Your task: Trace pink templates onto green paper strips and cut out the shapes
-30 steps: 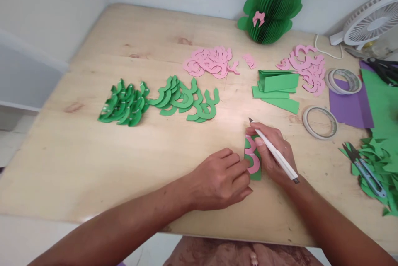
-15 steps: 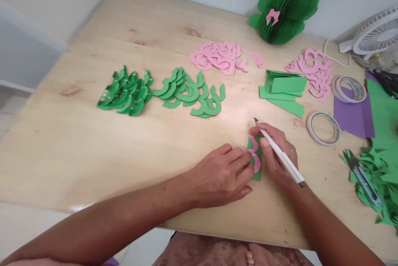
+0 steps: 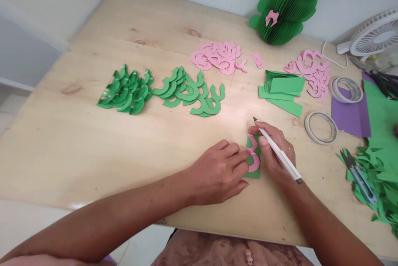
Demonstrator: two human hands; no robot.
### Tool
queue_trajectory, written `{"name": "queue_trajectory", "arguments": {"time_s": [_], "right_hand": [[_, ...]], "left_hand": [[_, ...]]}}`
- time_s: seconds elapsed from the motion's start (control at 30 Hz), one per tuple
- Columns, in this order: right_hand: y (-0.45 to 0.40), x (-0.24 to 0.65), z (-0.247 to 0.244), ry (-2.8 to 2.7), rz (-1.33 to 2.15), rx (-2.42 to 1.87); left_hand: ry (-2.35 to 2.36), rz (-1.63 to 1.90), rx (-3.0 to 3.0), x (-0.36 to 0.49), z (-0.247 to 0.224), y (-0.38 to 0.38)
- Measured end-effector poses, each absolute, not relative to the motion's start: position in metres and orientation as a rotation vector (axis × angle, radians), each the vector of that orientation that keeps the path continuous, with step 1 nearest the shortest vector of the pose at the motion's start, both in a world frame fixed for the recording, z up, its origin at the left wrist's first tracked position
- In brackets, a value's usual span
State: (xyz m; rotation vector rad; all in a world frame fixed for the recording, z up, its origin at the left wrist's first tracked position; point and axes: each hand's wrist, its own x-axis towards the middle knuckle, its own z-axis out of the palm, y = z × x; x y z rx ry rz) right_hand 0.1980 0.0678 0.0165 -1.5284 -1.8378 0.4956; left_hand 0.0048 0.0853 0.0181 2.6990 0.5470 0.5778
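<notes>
On the table in front of me lies a small green paper piece (image 3: 257, 154) with a wavy pink paper cutout (image 3: 254, 161) flat on top of it. My left hand (image 3: 225, 170) has its fingers bent and its fingertips at the left edge of both papers, holding them against the table. Between the thumb and fingers of my right hand (image 3: 276, 148) is a white pen (image 3: 282, 155), its dark tip pointing up and to the left, clear of the paper. Right-hand fingers rest by the paper's upper edge and partly hide it.
Green wavy cutouts (image 3: 199, 94) and folded green pieces (image 3: 130, 92) lie left of centre. Beyond are pink cutouts (image 3: 217, 56) and a green honeycomb paper shape (image 3: 292, 9). To the right are green strips (image 3: 284, 92), tape rolls (image 3: 321, 141), snips (image 3: 360, 181), green scraps (image 3: 379, 175) and a fan (image 3: 376, 34).
The view has shifted slightly. My left fingers have drawn back a little to the left, baring more of the pink cutout. My right hand keeps the pen at the same tilt.
</notes>
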Motion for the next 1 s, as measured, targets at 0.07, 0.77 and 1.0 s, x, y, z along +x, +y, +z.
{"name": "queue_trajectory", "arguments": {"time_s": [0.07,0.77,1.0], "right_hand": [[0.068,0.198,0.016,-1.836,0.488,-1.527],[0.07,0.197,0.019,-1.873,0.441,-1.503],[0.071,0.196,0.019,-1.864,0.446,-1.465]], "left_hand": [[0.552,0.578,2.679,0.005,0.018,0.086],[0.582,0.659,2.731,0.007,0.011,0.088],[0.601,0.709,2.801,0.008,0.008,0.09]]}}
